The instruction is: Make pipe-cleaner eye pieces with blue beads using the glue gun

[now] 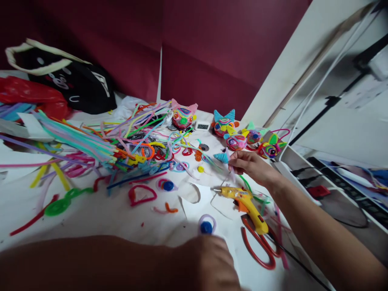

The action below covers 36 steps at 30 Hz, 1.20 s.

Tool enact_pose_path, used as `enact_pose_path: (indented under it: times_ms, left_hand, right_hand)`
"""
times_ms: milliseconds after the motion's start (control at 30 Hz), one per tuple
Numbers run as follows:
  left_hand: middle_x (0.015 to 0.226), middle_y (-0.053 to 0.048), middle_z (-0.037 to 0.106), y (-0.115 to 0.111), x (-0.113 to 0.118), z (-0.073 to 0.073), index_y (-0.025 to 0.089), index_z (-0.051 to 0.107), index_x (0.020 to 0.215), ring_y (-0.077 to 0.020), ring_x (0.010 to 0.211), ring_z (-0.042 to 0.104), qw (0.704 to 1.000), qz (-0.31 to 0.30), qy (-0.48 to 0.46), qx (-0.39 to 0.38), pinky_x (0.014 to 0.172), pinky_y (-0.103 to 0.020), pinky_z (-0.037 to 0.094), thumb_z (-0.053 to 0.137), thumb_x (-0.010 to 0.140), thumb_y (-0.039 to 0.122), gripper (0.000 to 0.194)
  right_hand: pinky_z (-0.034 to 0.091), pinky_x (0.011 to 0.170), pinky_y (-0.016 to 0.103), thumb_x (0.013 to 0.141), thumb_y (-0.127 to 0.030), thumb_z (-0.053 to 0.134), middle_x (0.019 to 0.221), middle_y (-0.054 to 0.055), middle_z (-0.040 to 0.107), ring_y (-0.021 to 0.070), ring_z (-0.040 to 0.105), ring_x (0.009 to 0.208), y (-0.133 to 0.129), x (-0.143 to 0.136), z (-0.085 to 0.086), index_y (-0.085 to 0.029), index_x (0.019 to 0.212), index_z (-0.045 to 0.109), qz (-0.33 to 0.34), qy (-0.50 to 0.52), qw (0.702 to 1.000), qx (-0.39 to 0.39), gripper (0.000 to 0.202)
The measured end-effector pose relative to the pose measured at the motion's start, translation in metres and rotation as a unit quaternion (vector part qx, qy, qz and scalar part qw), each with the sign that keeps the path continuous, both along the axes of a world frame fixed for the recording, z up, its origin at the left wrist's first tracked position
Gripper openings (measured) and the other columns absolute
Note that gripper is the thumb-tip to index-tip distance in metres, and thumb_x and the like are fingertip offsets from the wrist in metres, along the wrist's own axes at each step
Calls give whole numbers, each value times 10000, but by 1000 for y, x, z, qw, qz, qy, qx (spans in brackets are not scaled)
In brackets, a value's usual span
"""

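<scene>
My right hand (pixel 250 166) reaches in from the right, its fingers pinched on a pale lilac pipe cleaner (pixel 233 173). Just left of the fingertips is a light blue pipe-cleaner cone (pixel 221 157). Low in the view is my left hand (pixel 214 262), somewhat blurred, with its fingers curled. From its top edge rises a dark blue pipe-cleaner coil (pixel 206 226) with a lilac ring, its lower part hidden; the hand seems closed on it. A yellow hot glue gun (pixel 242 198) lies between the hands, beside red-handled scissors (pixel 260 246).
Piled pipe cleaners (pixel 81 141) spread over the left of the white table. Several colourful pipe-cleaner animal heads (pixel 184 118) stand at the back, near a small digital clock (pixel 202 126). Cut white paper (pixel 198 202) lies centrally. A black bag (pixel 75 81) sits back left; a power strip (pixel 348 190) is right.
</scene>
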<state>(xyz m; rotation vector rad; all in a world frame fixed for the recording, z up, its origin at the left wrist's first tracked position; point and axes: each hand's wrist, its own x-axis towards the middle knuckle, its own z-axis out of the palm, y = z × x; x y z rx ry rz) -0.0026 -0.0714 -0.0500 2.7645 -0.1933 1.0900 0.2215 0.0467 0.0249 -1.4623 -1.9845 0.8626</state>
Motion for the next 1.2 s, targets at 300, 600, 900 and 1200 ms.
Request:
enact_pose_path:
  times_ms: [300, 600, 900, 1200]
  left_hand:
    - [1161, -128, 566, 40, -7, 44, 129, 583, 1177, -184, 1045, 591, 964, 229, -116, -72, 879, -300, 519, 585, 891, 120, 286]
    - [1068, -82, 588, 52, -7, 65, 184, 610, 991, -176, 952, 566, 946, 288, -86, 122, 788, -313, 497, 558, 939, 227, 86]
    - [597, 21, 528, 29, -12, 36, 143, 618, 780, -125, 542, 445, 951, 259, 5, 167, 501, -308, 310, 534, 933, 161, 175]
    - [555, 50, 451, 16, -12, 21, 162, 546, 725, -116, 467, 420, 950, 263, 46, 164, 405, -291, 302, 558, 863, 128, 143]
  right_hand:
    - [364, 527, 214, 836, -323, 609, 671, -14, 565, 95, 468, 578, -98, -13, 26, -168, 817, 580, 63, 102, 987, -105, 160]
    - [336, 528, 207, 876, -239, 545, 671, -39, 507, 90, 421, 602, -114, -26, 28, -172, 809, 564, 64, 68, 995, 40, 97]
    - [429, 636, 244, 969, -270, 430, 826, 0, 638, 126, 586, 710, -130, -22, 13, -224, 907, 603, 148, -129, 979, 61, 190]
    - [476, 626, 250, 1005, -291, 355, 843, 41, 658, 139, 649, 711, -137, -19, -11, -229, 841, 587, 219, -218, 947, 89, 291]
